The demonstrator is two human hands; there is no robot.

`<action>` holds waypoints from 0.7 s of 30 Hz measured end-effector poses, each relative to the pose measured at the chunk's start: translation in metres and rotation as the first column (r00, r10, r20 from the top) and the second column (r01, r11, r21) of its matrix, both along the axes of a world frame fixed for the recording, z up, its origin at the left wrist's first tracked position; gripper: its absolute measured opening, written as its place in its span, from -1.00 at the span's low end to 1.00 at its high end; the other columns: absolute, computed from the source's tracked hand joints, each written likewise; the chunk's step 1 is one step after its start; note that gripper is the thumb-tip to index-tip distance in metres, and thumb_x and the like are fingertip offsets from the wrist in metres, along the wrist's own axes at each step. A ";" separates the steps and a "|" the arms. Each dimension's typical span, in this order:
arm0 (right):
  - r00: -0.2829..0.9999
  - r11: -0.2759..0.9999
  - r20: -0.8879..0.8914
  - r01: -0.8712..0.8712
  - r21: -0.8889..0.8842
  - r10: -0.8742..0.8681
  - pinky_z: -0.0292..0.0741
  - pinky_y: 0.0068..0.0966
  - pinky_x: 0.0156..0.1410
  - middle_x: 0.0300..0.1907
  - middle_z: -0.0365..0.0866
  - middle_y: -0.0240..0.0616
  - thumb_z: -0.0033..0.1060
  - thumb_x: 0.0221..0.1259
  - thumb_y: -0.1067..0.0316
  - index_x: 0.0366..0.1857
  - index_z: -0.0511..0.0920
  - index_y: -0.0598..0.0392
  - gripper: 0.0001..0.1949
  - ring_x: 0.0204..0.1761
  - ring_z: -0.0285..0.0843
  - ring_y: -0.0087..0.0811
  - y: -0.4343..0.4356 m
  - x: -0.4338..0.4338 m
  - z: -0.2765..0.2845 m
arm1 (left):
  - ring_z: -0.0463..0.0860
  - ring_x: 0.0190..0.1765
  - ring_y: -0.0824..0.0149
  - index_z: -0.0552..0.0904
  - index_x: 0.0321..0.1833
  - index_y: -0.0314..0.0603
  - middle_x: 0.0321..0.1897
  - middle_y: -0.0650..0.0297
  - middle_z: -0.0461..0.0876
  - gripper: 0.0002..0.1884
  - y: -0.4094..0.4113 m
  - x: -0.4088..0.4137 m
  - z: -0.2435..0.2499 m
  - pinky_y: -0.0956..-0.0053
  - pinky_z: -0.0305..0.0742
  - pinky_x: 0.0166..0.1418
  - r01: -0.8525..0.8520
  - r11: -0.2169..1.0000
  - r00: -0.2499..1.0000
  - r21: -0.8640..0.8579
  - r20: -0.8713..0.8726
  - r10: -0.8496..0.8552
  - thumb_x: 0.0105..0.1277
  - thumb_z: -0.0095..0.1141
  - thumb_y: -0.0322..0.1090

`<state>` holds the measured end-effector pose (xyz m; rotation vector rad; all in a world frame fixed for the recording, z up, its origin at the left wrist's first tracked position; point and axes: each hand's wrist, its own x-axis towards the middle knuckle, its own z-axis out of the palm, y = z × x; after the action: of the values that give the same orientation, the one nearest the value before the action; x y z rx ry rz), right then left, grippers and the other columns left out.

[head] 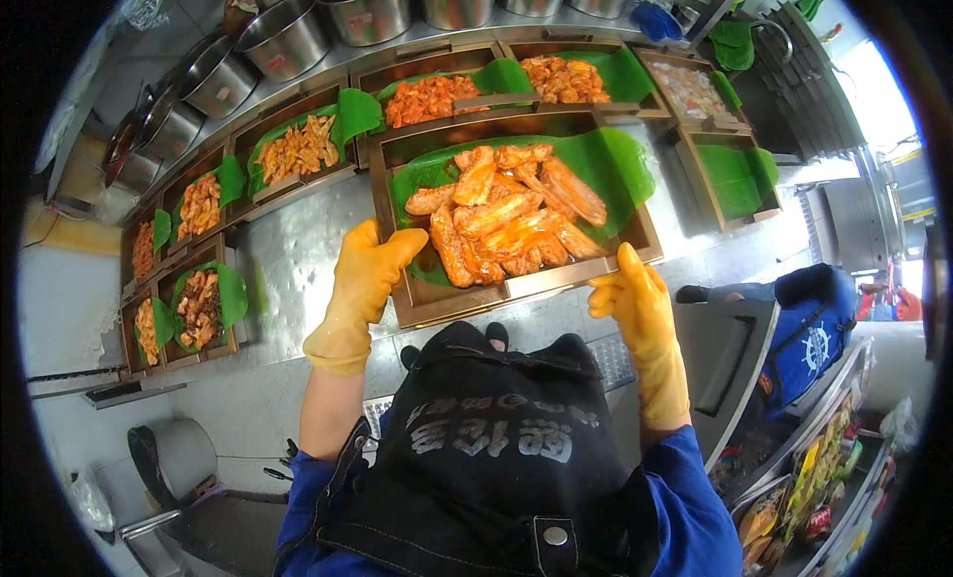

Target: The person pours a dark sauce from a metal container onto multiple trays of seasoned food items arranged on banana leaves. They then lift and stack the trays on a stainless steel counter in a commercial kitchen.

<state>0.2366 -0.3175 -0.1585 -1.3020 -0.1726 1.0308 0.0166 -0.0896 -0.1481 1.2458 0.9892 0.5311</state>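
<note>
A large brown rectangular tray (488, 298) is held up before me, tilted a little. Inside lie a banana leaf (625, 167) and a pile of marinated chicken wings (506, 212). My left hand (365, 286), in a yellow rubber glove, grips the tray's left side, thumb on the rim. At its near right corner my right hand (633, 301), gloved alike, holds the edge between thumb and fingers. Just behind are trays with orange-red marinated meat (428, 100) and marinated meat pieces (563, 79), both on green leaves.
Steel pots (365, 15) line the back of the steel counter (298, 242). Smaller trays hold meat strips (298, 149) and dark-seasoned meat (199, 309) at left. A leaf-lined tray (733, 178) stands right. A person in blue (808, 339) is at the right beside a grey panel (715, 368).
</note>
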 end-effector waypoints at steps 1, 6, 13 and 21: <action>1.000 1.000 0.006 0.000 -0.007 0.000 0.57 -0.48 -0.38 -0.38 0.69 -0.08 0.09 0.36 -0.03 -0.22 0.52 0.24 -0.58 -0.49 0.63 -0.35 0.001 -0.001 0.000 | 0.39 -0.46 0.59 0.65 -0.26 -0.28 -0.50 0.43 0.55 -0.81 -0.001 0.000 -0.003 0.64 0.24 -0.42 -0.007 1.000 1.000 0.004 -0.021 0.007 0.13 0.31 -0.34; 0.998 0.998 0.021 -0.064 -0.016 0.064 0.56 -0.51 -0.38 -0.39 0.68 -0.06 0.09 0.35 -0.03 -0.21 0.51 0.27 -0.56 -0.50 0.62 -0.37 0.002 0.006 -0.001 | 0.39 -0.47 0.59 0.65 -0.28 -0.26 -0.52 0.44 0.53 -0.82 -0.004 0.000 -0.012 0.63 0.24 -0.44 -0.040 0.999 0.999 0.013 -0.021 0.041 0.15 0.28 -0.31; 0.996 0.996 -0.035 -0.087 0.008 0.087 0.54 -0.52 -0.41 -0.55 0.64 -0.10 0.03 0.38 -0.06 -0.36 0.61 0.32 -0.49 -0.55 0.60 -0.37 0.002 0.002 0.001 | 0.38 -0.49 0.59 0.65 -0.30 -0.25 -0.55 0.44 0.51 -0.78 0.006 -0.002 0.000 0.63 0.23 -0.44 0.031 0.999 0.995 0.043 -0.097 -0.027 0.14 0.30 -0.24; 0.999 0.994 0.036 -0.033 -0.101 0.036 0.55 -0.54 -0.37 -0.45 0.68 -0.11 -0.03 0.38 -0.11 -0.36 0.61 0.25 -0.48 -0.54 0.61 -0.38 0.005 -0.004 0.005 | 0.41 -0.59 0.55 0.60 -0.41 -0.16 -0.62 0.39 0.51 -0.58 0.010 -0.011 -0.019 0.62 0.26 -0.55 0.011 0.997 0.998 0.078 -0.057 -0.007 0.17 0.28 0.10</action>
<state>0.2330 -0.3126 -0.1537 -1.4139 -0.1742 1.0562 0.0052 -0.0794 -0.1675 1.3411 1.0175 0.5344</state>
